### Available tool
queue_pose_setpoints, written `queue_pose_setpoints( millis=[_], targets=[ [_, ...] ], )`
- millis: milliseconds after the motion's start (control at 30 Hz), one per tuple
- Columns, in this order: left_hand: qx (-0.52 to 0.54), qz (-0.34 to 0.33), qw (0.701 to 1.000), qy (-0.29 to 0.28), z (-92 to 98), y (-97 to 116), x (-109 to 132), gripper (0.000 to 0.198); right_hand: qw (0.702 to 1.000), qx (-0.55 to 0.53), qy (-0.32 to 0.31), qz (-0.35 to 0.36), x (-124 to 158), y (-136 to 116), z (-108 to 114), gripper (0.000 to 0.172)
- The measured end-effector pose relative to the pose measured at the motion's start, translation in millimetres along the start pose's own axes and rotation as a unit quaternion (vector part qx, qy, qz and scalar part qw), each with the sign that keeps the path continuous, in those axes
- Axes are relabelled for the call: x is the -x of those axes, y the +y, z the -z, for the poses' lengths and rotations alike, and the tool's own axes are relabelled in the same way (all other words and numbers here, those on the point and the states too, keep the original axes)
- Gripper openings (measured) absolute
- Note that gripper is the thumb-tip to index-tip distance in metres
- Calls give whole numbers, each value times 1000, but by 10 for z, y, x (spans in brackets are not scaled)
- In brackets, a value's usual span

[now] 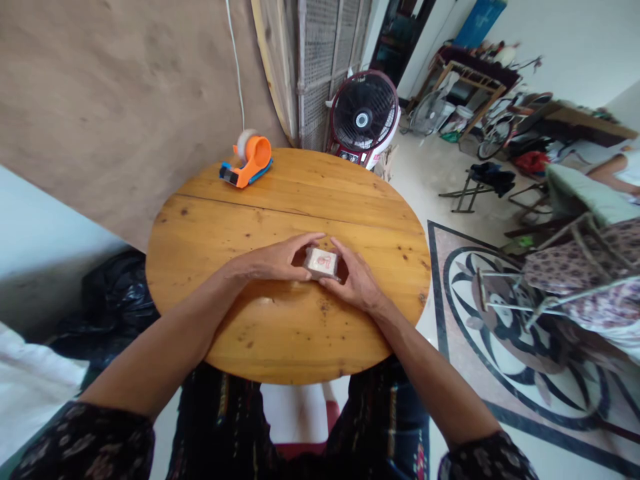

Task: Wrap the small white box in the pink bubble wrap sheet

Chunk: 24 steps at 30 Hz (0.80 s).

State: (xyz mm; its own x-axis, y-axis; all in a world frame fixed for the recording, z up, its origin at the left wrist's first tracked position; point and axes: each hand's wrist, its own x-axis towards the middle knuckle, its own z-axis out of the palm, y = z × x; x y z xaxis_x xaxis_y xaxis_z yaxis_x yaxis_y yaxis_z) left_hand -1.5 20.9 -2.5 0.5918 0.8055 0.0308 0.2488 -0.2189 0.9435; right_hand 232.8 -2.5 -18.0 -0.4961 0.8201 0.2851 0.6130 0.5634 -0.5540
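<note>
A small pale block-shaped packet (321,263) with a red print on top lies on the round wooden table (280,327). It looks wrapped in clear film; what is inside cannot be made out. My left hand (280,259) curves around its left side, thumb against the near corner and fingers reaching past the far edge. From the right, my right hand (357,277) closes on the packet, thumb along its near side and fingers at its far right corner.
An orange tape dispenser (253,160) with a roll of tape stands at the table's far left edge. Behind the table is a dark red fan (364,113). Black plastic bags (117,293) lie at left. Another person's arm (607,170) shows at far right, near folding chairs.
</note>
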Motion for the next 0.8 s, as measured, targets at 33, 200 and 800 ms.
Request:
queue_pose_setpoints(
  millis=[33,200,800],
  targets=[
    [-27,-10,1000,-4,-8,12,4,88,1000,1,-1,6,-2,-1,3,84],
    [-92,-43,995,8,-49,65,-2,84,1000,-10,-1,17,-4,1,5,87],
    [-161,-82,984,-6,-56,28,-9,80,999,-25,-11,23,-9,16,0,82]
  ],
)
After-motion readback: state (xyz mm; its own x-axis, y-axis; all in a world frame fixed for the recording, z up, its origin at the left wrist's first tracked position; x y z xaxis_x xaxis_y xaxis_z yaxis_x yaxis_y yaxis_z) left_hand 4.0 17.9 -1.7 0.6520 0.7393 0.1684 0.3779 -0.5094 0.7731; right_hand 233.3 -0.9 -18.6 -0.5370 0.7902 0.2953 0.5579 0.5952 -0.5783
